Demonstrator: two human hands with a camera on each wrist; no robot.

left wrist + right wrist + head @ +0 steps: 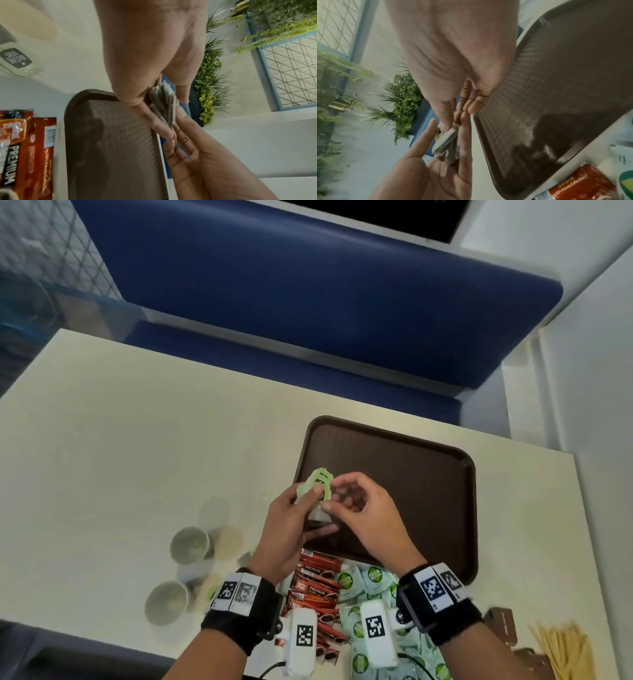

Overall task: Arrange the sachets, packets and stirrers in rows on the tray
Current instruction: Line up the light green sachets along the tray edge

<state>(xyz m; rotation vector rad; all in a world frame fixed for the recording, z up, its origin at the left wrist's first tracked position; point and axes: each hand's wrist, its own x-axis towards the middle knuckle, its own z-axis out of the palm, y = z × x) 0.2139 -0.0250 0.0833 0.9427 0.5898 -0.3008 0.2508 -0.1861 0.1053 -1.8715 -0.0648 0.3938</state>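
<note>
My left hand (pixel 313 495) grips a small stack of green-and-white sachets (pixel 319 484) upright over the left edge of the brown tray (pixel 428 474). My right hand (pixel 333 494) meets it from the right, thumb and forefinger pinching a sachet at the stack's edge. In the left wrist view the stack (pixel 165 105) shows edge-on between thumb and fingers above the tray (pixel 111 148). The right wrist view shows the stack (pixel 446 140) lying in the left palm. Nothing lies on the tray.
Red coffee sachets (pixel 317 580) and green-and-white sachets (pixel 371 582) are heaped at the table's near edge. Wooden stirrers (pixel 561 648) and brown packets (pixel 503 625) lie at the near right. Two paper cups (pixel 190 544) stand to the left. A blue bench (pixel 308 320) is beyond the table.
</note>
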